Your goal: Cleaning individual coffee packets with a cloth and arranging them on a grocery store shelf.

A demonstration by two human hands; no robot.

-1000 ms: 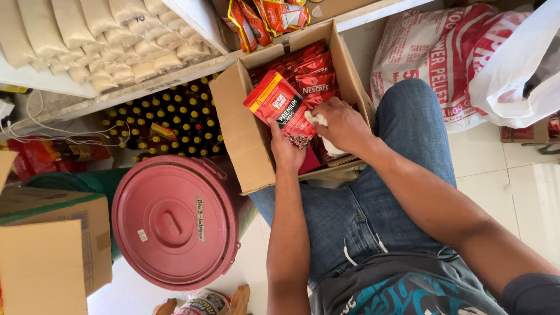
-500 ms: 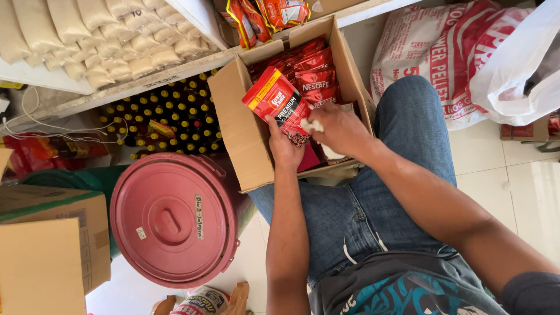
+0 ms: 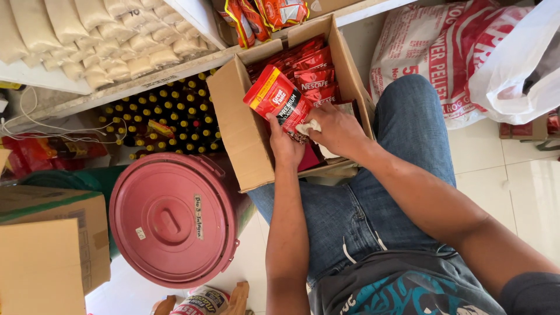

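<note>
Glossy red pouch (image 3: 275, 97) stays gripped by left hand (image 3: 286, 143).

Your left hand (image 3: 284, 142) covers the red pouch's (image 3: 275, 97) lower end, white scrap (image 3: 307, 126) indistinct, carton (image 3: 242, 134) floor hidden by packets.

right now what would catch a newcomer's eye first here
Probably the red packet at top centre, held by the left hand over an open cardboard box of similar red packets, with the right hand touching it. Next, the big round pink lidded bin at lower left.
</note>
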